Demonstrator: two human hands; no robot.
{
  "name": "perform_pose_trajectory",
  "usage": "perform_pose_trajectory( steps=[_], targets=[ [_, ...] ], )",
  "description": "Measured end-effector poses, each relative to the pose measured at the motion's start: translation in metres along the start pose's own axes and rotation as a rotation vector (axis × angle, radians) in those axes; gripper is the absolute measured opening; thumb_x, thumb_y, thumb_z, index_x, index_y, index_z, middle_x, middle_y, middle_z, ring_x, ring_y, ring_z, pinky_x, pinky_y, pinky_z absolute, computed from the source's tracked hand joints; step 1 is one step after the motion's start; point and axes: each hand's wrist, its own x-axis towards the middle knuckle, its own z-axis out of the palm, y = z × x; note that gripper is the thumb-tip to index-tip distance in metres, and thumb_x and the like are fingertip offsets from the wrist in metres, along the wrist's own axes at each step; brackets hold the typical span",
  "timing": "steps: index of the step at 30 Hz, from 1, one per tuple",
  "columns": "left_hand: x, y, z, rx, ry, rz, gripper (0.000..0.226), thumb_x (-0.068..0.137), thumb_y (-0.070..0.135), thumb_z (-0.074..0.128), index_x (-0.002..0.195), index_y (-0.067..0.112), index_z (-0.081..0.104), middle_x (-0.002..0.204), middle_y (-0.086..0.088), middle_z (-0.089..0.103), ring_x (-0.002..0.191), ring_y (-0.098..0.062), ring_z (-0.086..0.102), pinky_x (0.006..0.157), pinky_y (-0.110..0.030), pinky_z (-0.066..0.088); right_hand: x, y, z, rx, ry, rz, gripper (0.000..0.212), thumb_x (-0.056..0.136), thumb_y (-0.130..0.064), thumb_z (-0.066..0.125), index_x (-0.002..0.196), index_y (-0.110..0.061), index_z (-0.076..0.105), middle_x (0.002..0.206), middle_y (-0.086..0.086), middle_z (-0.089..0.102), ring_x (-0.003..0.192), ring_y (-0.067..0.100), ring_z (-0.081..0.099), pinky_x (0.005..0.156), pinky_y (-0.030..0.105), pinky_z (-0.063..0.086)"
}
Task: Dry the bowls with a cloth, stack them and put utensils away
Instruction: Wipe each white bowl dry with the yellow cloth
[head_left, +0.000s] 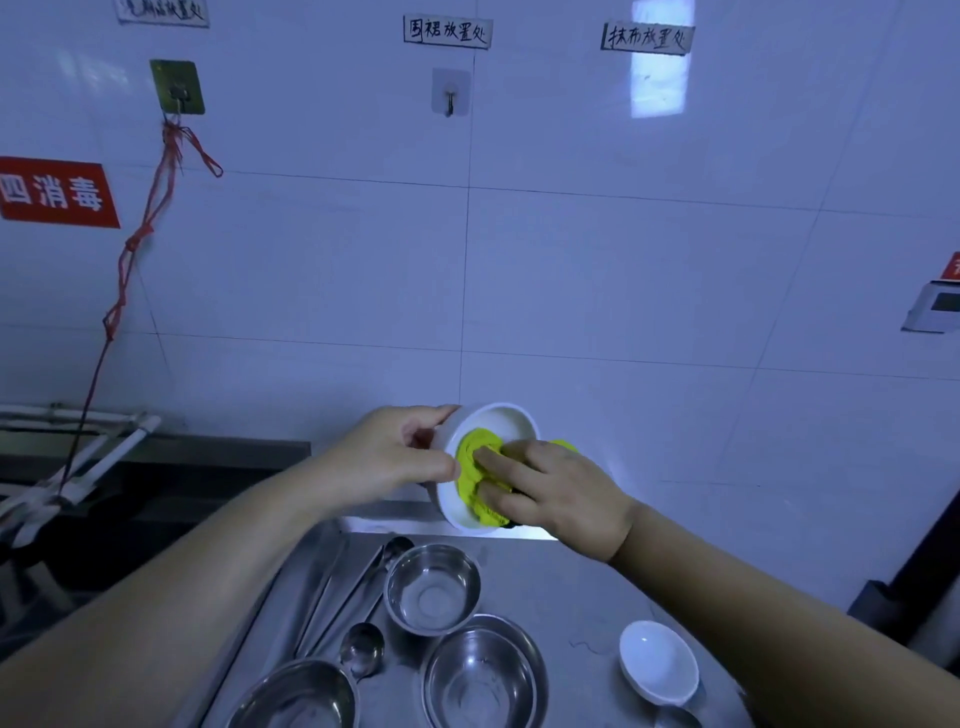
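Here the right fingers (493, 457) press a bunched yellow cloth (475, 475) into a white bowl (498, 415), spread flat over the wad rather than curled round it, so they pin it against the inner wall. The right hand (561, 488) covers the bowl's near rim. The left fingers (421, 431) clamp the far rim, thumb on the lip beside the cloth and the others wrapped behind the outside wall; the left hand (384, 457) carries the bowl alone, tipped on edge in the air above the back of the table (571, 582), mouth turned toward the right hand.

The risk, as I judge it, lies in that one-handed rim pinch. If the bowl is wet, a hard push or twist from the cloth could slide it out of the pinch, and it would drop onto the steel bowls below. A corner of cloth hangs out past the rim and could snag on it.

The bowl is plain white, round, with a fairly deep straight wall and a smooth, glossy inside; whether it is dry I cannot tell. Below on the table wait three steel bowls: a small one (431, 587), a larger one (483, 675) and one at the bottom edge (296, 696). Spoons (363, 644) and long utensils (332, 597) lie to their left, and a small white dish (657, 665) to the right.
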Motion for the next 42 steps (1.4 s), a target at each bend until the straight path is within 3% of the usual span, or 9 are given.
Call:
perform_pose_trajectory(
  steps=[9,12,18,24,28,33,37,39,42],
  targets=[
    [0.003,-0.008,0.028,-0.228,0.250,0.188,0.051,0.066,0.020,0.070,0.112,0.040,0.065,0.104,-0.014,0.068,0.085,-0.014,0.062,0.066,-0.022,0.051,0.029,-0.043,0.002,0.390,0.242,0.752,0.051,0.062,-0.008,0.066,0.111,-0.020,0.057,0.126,0.009,0.055,0.107,0.023,0.047,0.085,0.021,0.040],
    [0.002,-0.003,0.018,-0.183,0.195,0.121,0.052,0.062,0.021,0.069,0.113,0.033,0.067,0.100,-0.021,0.067,0.080,-0.016,0.062,0.064,-0.022,0.051,0.022,-0.042,-0.001,0.381,0.168,0.627,0.049,0.070,-0.005,0.069,0.116,-0.018,0.056,0.131,0.006,0.049,0.104,0.027,0.049,0.083,0.030,0.045],
    [0.000,0.002,-0.003,0.011,-0.048,-0.091,0.049,0.064,0.021,0.066,0.113,0.026,0.068,0.090,-0.006,0.069,0.077,-0.014,0.064,0.065,-0.029,0.053,-0.001,0.003,-0.012,-0.022,-0.066,-0.098,0.019,0.095,-0.002,0.041,0.108,-0.014,0.048,0.134,0.008,0.042,0.088,0.028,0.052,0.070,0.035,0.041],
    [-0.004,-0.021,0.025,-0.260,0.195,0.085,0.047,0.065,0.016,0.072,0.107,0.036,0.068,0.093,0.000,0.071,0.081,-0.011,0.066,0.063,-0.022,0.052,0.015,-0.028,-0.002,0.232,0.075,0.469,0.034,0.075,0.000,0.052,0.107,-0.012,0.057,0.127,0.012,0.057,0.087,0.024,0.046,0.074,0.028,0.039],
    [-0.006,-0.022,0.015,-0.233,0.145,0.049,0.050,0.058,0.029,0.071,0.108,0.032,0.070,0.095,-0.008,0.071,0.083,-0.018,0.066,0.067,-0.029,0.054,0.012,-0.038,-0.005,0.343,0.069,0.419,0.036,0.079,-0.003,0.042,0.111,-0.013,0.054,0.128,0.014,0.057,0.091,0.024,0.046,0.077,0.027,0.039],
    [-0.003,-0.016,-0.001,-0.028,-0.098,-0.132,0.044,0.063,0.018,0.067,0.106,0.012,0.069,0.089,-0.007,0.066,0.082,-0.018,0.064,0.067,-0.030,0.053,-0.008,0.002,-0.001,0.070,-0.106,-0.134,0.014,0.096,-0.005,0.048,0.107,-0.014,0.049,0.134,0.009,0.045,0.090,0.031,0.059,0.075,0.037,0.048],
    [0.002,-0.012,0.000,0.095,0.026,-0.106,0.054,0.072,0.020,0.067,0.125,0.018,0.061,0.115,-0.001,0.067,0.098,-0.009,0.064,0.080,-0.020,0.052,-0.004,0.009,-0.002,0.039,-0.101,-0.056,0.015,0.091,-0.003,0.050,0.101,-0.014,0.054,0.130,0.007,0.052,0.084,0.028,0.054,0.074,0.034,0.043],
    [-0.006,-0.016,0.003,0.502,0.173,0.044,0.063,0.079,0.024,0.070,0.138,0.023,0.048,0.129,0.009,0.057,0.111,-0.005,0.056,0.085,-0.015,0.047,-0.005,0.007,-0.005,0.083,-0.114,0.036,0.013,0.091,-0.008,0.049,0.096,-0.014,0.058,0.124,0.006,0.059,0.082,0.027,0.052,0.070,0.033,0.045],
    [-0.013,-0.025,0.004,1.294,0.296,0.614,0.041,0.082,0.019,0.058,0.122,0.021,0.063,0.116,0.003,0.065,0.108,-0.017,0.054,0.079,-0.031,0.053,-0.007,0.004,-0.010,0.148,-0.160,0.125,0.021,0.087,-0.011,0.045,0.090,-0.013,0.066,0.119,0.006,0.063,0.082,0.026,0.053,0.066,0.031,0.047]
  ],
)
